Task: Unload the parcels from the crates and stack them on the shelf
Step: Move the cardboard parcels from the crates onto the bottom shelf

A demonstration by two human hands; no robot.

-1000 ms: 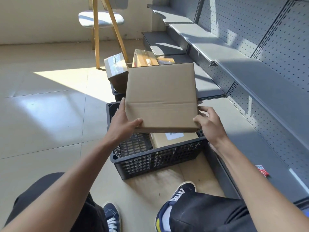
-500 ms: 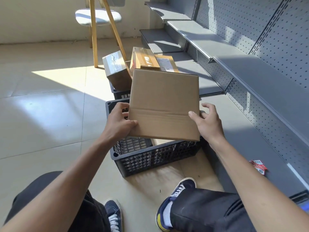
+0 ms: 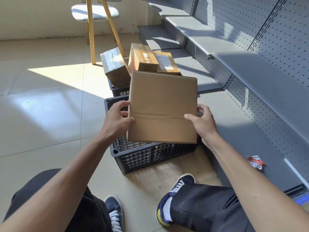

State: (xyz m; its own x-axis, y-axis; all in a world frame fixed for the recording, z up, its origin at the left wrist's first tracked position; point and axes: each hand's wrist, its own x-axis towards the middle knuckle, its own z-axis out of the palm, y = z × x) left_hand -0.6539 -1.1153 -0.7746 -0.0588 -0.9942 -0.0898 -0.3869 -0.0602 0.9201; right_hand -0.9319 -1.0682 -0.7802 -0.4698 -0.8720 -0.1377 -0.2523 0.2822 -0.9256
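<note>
A plain brown cardboard parcel (image 3: 163, 106) hangs above the near black plastic crate (image 3: 150, 156). My left hand (image 3: 117, 118) grips its left edge and my right hand (image 3: 201, 122) grips its right edge, thumbs on the top face. The parcel hides most of the crate's inside. A second black crate (image 3: 119, 92) stands just behind, holding three parcels: a taped brown one (image 3: 113, 66), a printed one (image 3: 143, 58) and a labelled one (image 3: 166, 63). The grey metal shelf (image 3: 234, 124) runs along the right, its lowest board level with my right hand.
A higher grey shelf board (image 3: 267, 81) and perforated back panel (image 3: 275, 36) overhang the lowest one. A crumpled red and white wrapper (image 3: 255, 162) lies on the low board. A wooden-legged chair (image 3: 95, 12) stands behind the crates. My shoes (image 3: 175, 186) rest near the crate.
Both hands have carried the parcel slightly toward me and to the right while tilting it, and the view has shifted so more of the far crate's parcels show behind it.
</note>
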